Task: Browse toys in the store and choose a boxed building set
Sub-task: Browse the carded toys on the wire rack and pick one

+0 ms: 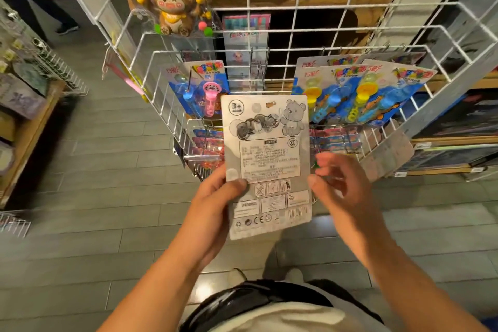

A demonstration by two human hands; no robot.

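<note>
I hold a carded toy pack [266, 148] upright in front of me, its grey printed back facing me, with a bear drawing and a 3+ mark. My left hand [215, 197] grips its lower left edge, thumb on the card face. My right hand [339, 183] is at the card's right edge with fingers loosely curled; its thumb touches the edge, but a firm hold cannot be told. No boxed building set is recognisable in view.
A white wire display rack [296, 48] stands straight ahead, hung with blue carded bubble toys [358, 94] and a brown monkey toy pack [172, 5]. Wooden shelves with boxes flank it at left [24, 116] and right [452, 153]. Grey tiled floor lies below.
</note>
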